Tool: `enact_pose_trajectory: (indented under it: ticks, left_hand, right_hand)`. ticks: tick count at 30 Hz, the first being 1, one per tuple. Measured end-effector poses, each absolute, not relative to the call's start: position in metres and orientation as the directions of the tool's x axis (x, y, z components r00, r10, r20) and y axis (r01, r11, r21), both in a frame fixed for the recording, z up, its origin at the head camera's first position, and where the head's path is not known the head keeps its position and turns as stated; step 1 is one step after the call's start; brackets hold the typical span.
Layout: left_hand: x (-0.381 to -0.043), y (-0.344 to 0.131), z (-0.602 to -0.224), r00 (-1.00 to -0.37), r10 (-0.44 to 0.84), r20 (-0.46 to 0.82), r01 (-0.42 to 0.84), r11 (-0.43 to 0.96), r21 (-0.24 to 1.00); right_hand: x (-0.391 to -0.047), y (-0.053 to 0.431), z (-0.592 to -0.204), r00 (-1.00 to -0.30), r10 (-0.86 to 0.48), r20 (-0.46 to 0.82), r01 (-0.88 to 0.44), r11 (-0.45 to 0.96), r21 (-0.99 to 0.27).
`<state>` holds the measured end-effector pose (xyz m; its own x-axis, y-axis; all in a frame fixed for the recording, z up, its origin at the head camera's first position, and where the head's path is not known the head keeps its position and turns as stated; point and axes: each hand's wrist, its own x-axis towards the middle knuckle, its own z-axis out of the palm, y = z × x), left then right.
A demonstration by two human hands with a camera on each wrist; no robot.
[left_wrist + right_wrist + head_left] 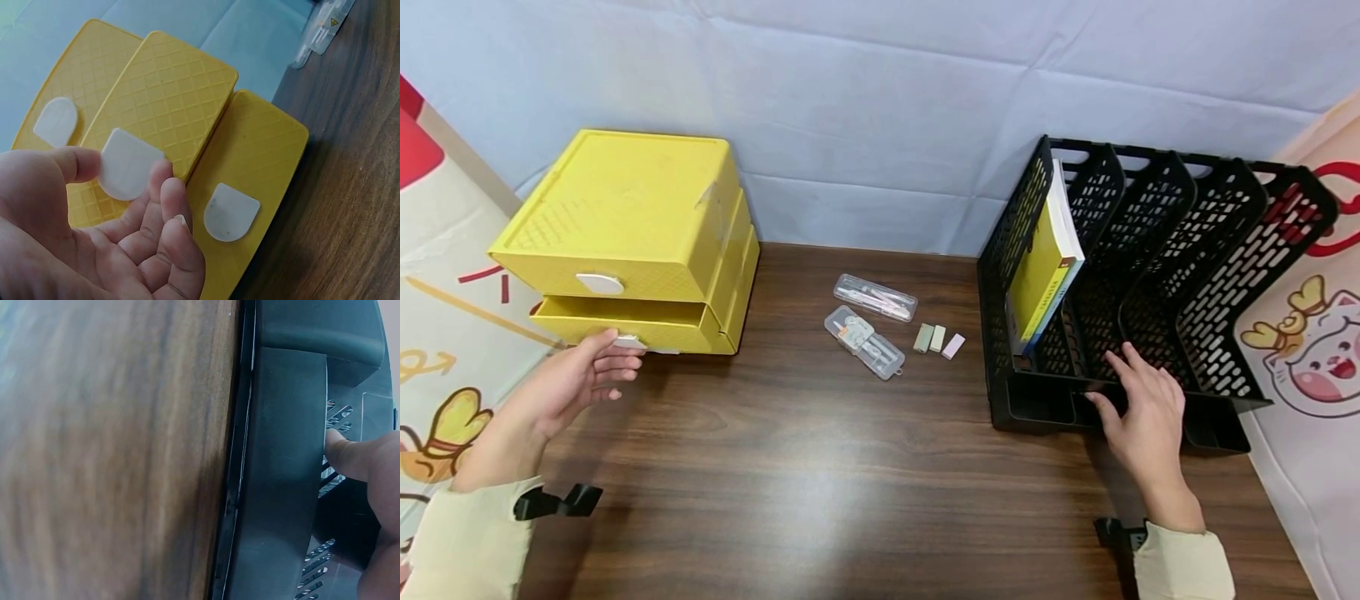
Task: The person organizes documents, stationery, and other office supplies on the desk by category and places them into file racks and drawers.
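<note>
At the left in the head view stands a yellow drawer box [617, 196] with white tab handles. Its middle drawer [625, 310] is pulled partly out. My left hand [576, 375] pinches that drawer's white handle [130, 164] between thumb and index finger, the other fingers loosely bent below. On the right is a black file rack [1157, 312] with upright dividers. My right hand [1146, 417] reaches over its front tray, fingers spread and nearly straight. The right wrist view has the thumb [350, 455] at the edge of a black panel [284, 469]; the other fingertips are hidden there.
Between box and rack lie two clear plastic cases [876, 297] [865, 342] with small items inside, and three small erasers [937, 337]. A yellow-covered book [1045, 267] stands in the rack's left slot. Pale cloth [880, 125] hangs behind the brown wooden table [850, 500].
</note>
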<state>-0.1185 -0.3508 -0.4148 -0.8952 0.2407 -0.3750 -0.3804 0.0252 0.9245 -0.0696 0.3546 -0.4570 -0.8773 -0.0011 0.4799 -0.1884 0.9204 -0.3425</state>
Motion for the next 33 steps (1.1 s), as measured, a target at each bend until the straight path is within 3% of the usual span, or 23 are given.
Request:
enact_pose_trajectory:
  ticks: [19, 33]
  left_hand:
    - [-0.067, -0.349, -0.425, -0.922, 0.228, -0.314, -0.343, -0.1, 0.934]
    - [-0.046, -0.351, -0.432, -0.925, 0.193, -0.327, -0.342, -0.048, 0.938]
  right_hand:
    - [-0.068, 0.355, -0.456, -0.876, 0.001, 0.482, -0.193, 0.916, -0.352]
    - [-0.069, 0.354, -0.456, -0.882, 0.002, 0.472, -0.187, 0.917, -0.353]
